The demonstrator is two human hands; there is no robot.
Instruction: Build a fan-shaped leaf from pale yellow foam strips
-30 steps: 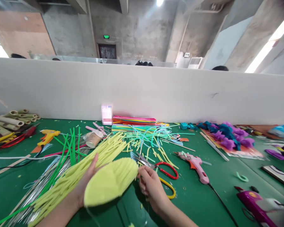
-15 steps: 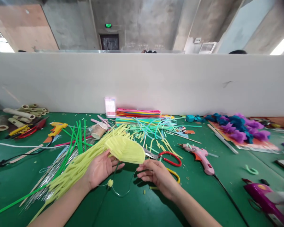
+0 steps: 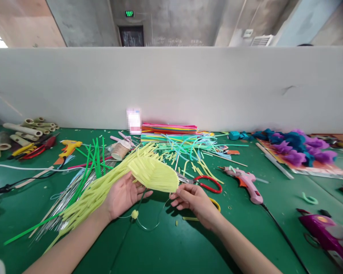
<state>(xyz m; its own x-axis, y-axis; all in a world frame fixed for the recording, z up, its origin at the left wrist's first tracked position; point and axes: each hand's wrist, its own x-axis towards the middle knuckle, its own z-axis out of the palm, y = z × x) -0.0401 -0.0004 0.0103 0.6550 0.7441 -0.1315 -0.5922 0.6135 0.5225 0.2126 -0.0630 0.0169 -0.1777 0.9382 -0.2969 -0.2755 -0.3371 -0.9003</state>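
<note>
A pale yellow leaf-shaped piece (image 3: 153, 174), built of fuzzy pipe cleaners laid side by side, is held above the green table. My left hand (image 3: 125, 196) is palm up at its left end, with thumb against the piece and fingers loosely stretched underneath. At the right tip, my right hand (image 3: 192, 199) pinches the edge between thumb and forefinger. Below hangs a thin clear wire or thread (image 3: 148, 229) with a small yellow fuzzy knot (image 3: 134, 214). Behind my left forearm spreads a bundle of yellow pipe cleaners (image 3: 87, 203).
Red-handled scissors (image 3: 208, 184) lie just beyond my right hand. A pink glue gun (image 3: 246, 182) lies right, a yellow glue gun (image 3: 69, 147) left. Coloured pipe cleaners (image 3: 171, 128) lie at the back, bamboo tubes (image 3: 23, 131) far left, purple flowers (image 3: 317, 148) far right.
The camera view has tilted down slightly, so the wall and table items sit higher in the picture. Both hands keep much the same hold on the yellow piece.
</note>
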